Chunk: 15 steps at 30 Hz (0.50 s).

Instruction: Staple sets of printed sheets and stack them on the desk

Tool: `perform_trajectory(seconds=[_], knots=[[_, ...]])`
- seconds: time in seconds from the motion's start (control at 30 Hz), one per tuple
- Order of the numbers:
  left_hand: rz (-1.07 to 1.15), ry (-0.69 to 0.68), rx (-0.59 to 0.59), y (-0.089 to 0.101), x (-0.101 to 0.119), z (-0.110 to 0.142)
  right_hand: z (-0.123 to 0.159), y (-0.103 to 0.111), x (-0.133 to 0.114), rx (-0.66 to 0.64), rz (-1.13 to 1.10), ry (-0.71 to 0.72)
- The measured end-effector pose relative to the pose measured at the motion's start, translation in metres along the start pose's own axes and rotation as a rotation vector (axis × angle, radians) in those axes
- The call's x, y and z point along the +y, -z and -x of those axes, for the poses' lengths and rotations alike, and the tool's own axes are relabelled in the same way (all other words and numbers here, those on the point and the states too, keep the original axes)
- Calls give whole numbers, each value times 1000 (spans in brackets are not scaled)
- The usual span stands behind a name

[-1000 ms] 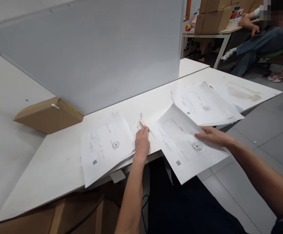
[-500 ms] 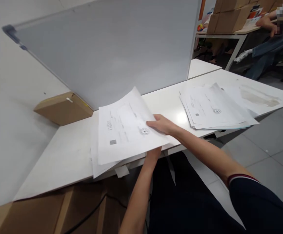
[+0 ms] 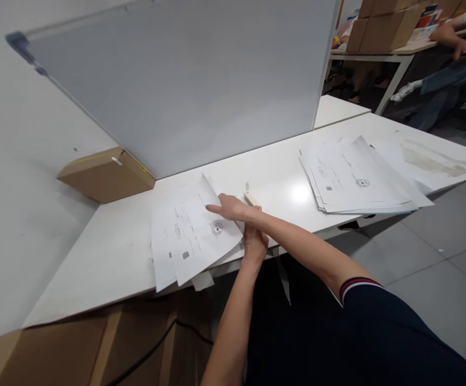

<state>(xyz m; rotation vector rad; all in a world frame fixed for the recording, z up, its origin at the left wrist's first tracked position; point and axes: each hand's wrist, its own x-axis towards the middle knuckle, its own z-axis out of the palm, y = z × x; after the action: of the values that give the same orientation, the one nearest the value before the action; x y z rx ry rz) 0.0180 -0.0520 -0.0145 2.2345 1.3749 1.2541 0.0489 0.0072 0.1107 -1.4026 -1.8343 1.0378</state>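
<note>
My right hand [image 3: 230, 207] is closed on the right edge of a printed sheet of paper [image 3: 201, 241], its thumb lying on top. The sheet bears a round stamp and a small dark square, and its far corner curls up. Under and to the left of it lies another printed sheet [image 3: 161, 252]. Beneath my right wrist, my left hand [image 3: 256, 241] is closed, its fingers partly hidden. A small cream-coloured block [image 3: 250, 199] sticks out beyond it and appears to be in its grip; I cannot make out its kind.
On the right of the white table [image 3: 116, 241] lies a stack of printed sheets [image 3: 345, 182]. A whiteboard [image 3: 201, 91] stands along the back, with a cardboard box [image 3: 104, 174] at its left. Another person's hand [image 3: 460, 47] shows at upper right.
My right hand has moved left and lowered the sheet onto the other paper. My left hand, partly under the sheet before, now shows beside it with the cream-coloured block.
</note>
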Motion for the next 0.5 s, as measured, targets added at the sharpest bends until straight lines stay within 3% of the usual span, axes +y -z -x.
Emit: perform_trajectory(seconds=[0.1, 0.17, 0.23, 0.33, 0.4, 0.5], knots=[[-19, 17, 36, -1, 1, -1, 15, 31, 16, 53, 83, 29], [-15, 2, 41, 0, 3, -2, 28, 59, 39, 154, 150, 1], [-9, -10, 40, 2, 5, -2, 43, 90, 70, 343, 321, -105], [-13, -13, 57, 3, 7, -4, 65, 129, 118, 632, 667, -374], [-28, -13, 67, 2, 7, -4, 76, 145, 142, 652, 752, -535], [-49, -13, 62, 2, 6, -4, 85, 156, 161, 509, 757, -672]])
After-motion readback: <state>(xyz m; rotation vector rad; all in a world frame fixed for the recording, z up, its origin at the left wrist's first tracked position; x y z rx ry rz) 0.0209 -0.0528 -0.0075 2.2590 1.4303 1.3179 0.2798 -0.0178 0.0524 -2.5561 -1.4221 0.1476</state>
